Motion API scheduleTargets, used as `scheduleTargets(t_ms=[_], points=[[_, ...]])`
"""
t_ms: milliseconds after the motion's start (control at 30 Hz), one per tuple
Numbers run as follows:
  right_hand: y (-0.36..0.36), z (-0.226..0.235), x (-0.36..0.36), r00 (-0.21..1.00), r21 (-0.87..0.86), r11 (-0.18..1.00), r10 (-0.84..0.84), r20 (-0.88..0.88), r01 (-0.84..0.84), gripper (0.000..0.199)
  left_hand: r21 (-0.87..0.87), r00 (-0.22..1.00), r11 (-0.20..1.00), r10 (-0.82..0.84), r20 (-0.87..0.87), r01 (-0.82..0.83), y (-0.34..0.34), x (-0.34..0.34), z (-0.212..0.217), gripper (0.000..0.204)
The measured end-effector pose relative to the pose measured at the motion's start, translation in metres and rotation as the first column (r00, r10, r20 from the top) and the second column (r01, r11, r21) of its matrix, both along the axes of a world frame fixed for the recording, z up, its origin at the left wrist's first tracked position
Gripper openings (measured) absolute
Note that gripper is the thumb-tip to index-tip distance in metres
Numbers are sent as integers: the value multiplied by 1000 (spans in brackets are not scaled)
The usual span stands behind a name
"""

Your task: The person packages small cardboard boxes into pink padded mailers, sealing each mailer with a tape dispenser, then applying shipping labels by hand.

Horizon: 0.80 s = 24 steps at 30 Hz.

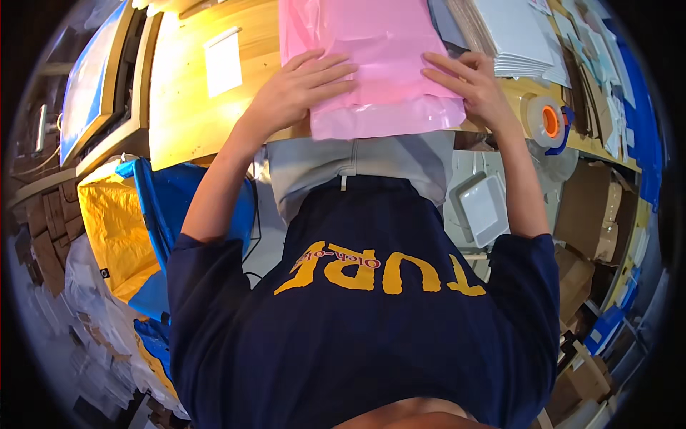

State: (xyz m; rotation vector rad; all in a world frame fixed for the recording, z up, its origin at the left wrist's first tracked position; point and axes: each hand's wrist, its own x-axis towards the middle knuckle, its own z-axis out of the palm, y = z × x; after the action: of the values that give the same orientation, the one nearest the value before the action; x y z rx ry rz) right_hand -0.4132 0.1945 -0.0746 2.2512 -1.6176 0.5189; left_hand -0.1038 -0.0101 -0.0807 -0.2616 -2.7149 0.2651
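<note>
A pink plastic mailing bag [379,79] lies on the wooden table [182,86], its near edge, a paler and shinier flap, hanging a little over the table's front edge. My left hand [304,84] rests on the bag's left side with its fingers stretched out and slightly apart. Across the right side lies my right hand [471,82], fingers extended over the pink plastic and open. The far end of the bag runs out of the top of the view. Whatever may be inside it cannot be seen.
A white paper slip [224,63] lies to the left. At the right are a stack of white flat packs [511,32] and a tape roll with an orange core [550,121]. Below the table stand a yellow and blue bag [114,229], a white tray [482,207] and a cardboard box [586,207].
</note>
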Motion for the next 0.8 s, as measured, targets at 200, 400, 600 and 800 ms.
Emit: scheduleTargets(t_ms=[200, 400, 600, 800], points=[[9, -8, 10, 859, 195, 980, -132, 496, 38, 17, 801, 977, 579, 213, 29, -150, 3, 23, 5, 24], [-24, -8, 40, 460, 638, 686, -719, 521, 351, 18, 748, 639, -147, 430, 637, -647, -12, 11, 15, 25], [-26, 9, 73, 682, 11, 842, -444, 581, 539, 34, 784, 651, 388, 758, 28, -485, -5, 6, 22, 26], [-29, 2, 95, 702, 142, 852, -500, 507, 504, 45, 688, 781, 538, 622, 66, -486, 30, -46, -5, 57]])
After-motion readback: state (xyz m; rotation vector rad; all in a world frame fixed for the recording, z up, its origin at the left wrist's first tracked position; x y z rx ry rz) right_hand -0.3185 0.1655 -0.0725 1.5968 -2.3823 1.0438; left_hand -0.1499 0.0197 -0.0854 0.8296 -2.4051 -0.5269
